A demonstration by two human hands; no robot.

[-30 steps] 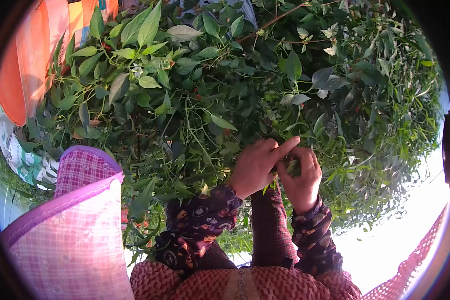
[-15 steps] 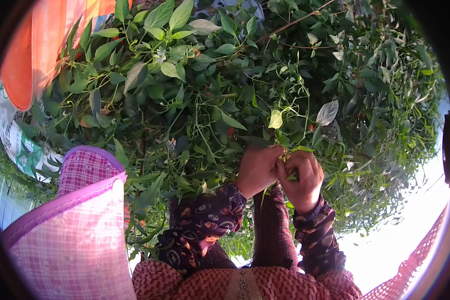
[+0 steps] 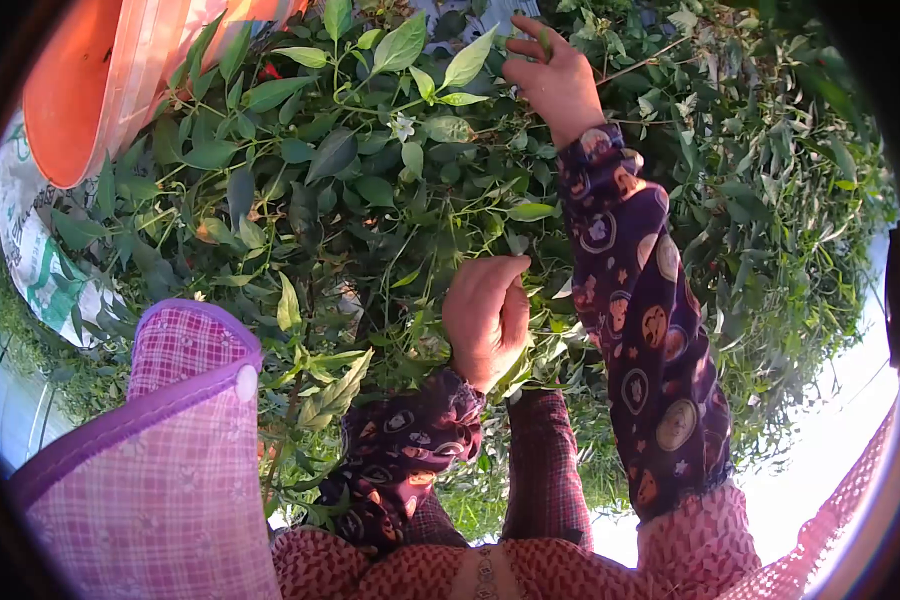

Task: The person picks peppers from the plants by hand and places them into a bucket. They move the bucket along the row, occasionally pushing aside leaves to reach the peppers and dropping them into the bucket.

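Dense pepper plants (image 3: pixel 370 190) with pointed green leaves, a small white flower (image 3: pixel 402 127) and a red pepper (image 3: pixel 270 72) surround both hands. My left hand (image 3: pixel 482 318) is curled among the leaves at the middle, with thumb and fingers together; whatever it grips is hidden. Stretched out to the top of the view is my right hand (image 3: pixel 562 90), above the foliage. Its fingers are bent and partly apart, with a small green thing (image 3: pixel 545 43) between them, a pepper or a leaf. Dark patterned sleeves cover both forearms.
An orange bucket (image 3: pixel 55 110) is tipped at the upper left, with a white and green sack (image 3: pixel 55 290) below it. Pink checked cloth with purple trim (image 3: pixel 160 480) fills the lower left. A thin branch (image 3: pixel 640 67) runs past my right hand.
My right hand has left its place beside my left hand and moved far up, toward the top of the view. My left hand has shifted slightly left and turned.
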